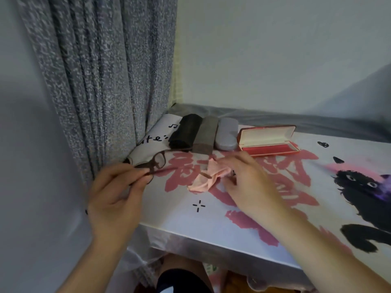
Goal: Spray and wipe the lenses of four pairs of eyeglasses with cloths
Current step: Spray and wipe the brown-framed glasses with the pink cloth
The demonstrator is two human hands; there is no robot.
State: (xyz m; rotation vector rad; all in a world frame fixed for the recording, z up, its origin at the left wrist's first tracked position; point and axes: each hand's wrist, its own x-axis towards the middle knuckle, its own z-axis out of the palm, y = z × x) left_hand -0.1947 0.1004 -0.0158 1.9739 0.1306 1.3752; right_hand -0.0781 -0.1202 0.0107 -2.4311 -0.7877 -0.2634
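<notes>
My left hand [118,193] pinches a pair of dark brown-framed eyeglasses [155,162] at one lens end, holding them above the table's left edge with the arms pointing away. A crumpled pink cloth [208,176] lies on the table just right of the glasses. My right hand [247,178] grips the cloth's right side, its fingers blurred. No spray bottle is in view.
Three closed glasses cases, black [186,131], brown-grey [205,134] and light grey [227,133], lie side by side at the back. An open red case [268,140] sits to their right. The table [211,235] has a cat-print cover. A grey curtain [101,81] hangs at the left.
</notes>
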